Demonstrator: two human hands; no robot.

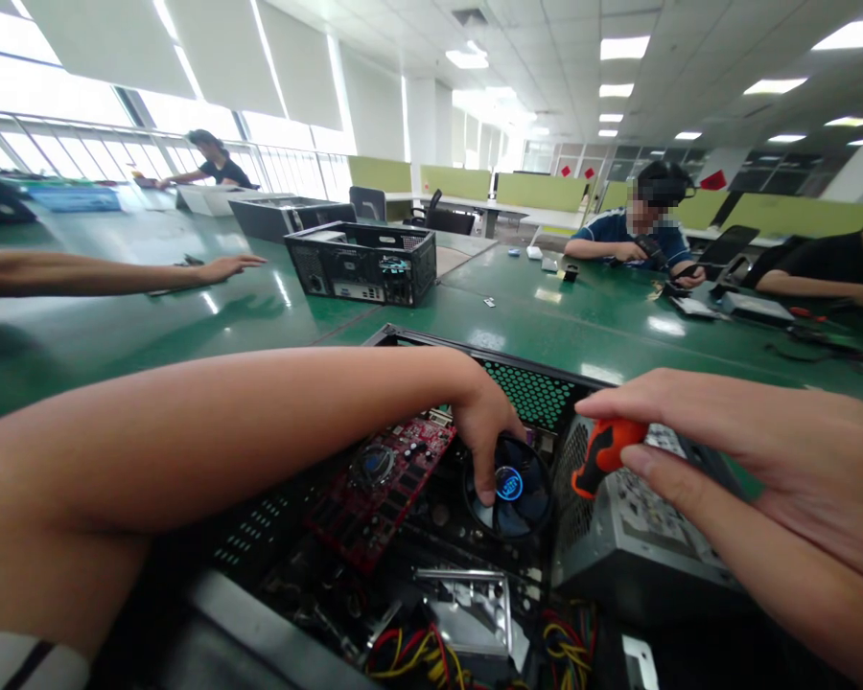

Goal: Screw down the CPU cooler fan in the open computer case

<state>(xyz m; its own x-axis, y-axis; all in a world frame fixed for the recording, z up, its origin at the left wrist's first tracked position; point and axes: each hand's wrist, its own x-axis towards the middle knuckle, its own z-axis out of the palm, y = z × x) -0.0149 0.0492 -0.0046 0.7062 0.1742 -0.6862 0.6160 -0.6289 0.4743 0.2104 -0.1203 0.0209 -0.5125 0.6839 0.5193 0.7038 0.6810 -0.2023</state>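
An open computer case (539, 369) lies in front of me on the table. My left hand (485, 422) reaches down into it and grips the round black cooling fan (539, 489) with a blue centre label. Its thumb lies over the fan's face; the other fingers are mostly hidden behind the rim. Between the thumb and fingers of my right hand (734, 441) is an orange and black screwdriver (604, 455), above the grey power supply (618, 537); its shaft cannot be made out. Left of the fan sits a red graphics card (384, 484).
Red and yellow cables (417, 656) and a metal bracket (467, 609) lie near me inside the case. Another computer case (363, 268) stands farther across the green table (590, 321). A co-worker's arm (115, 273) stretches in from the left; other people sit around the table.
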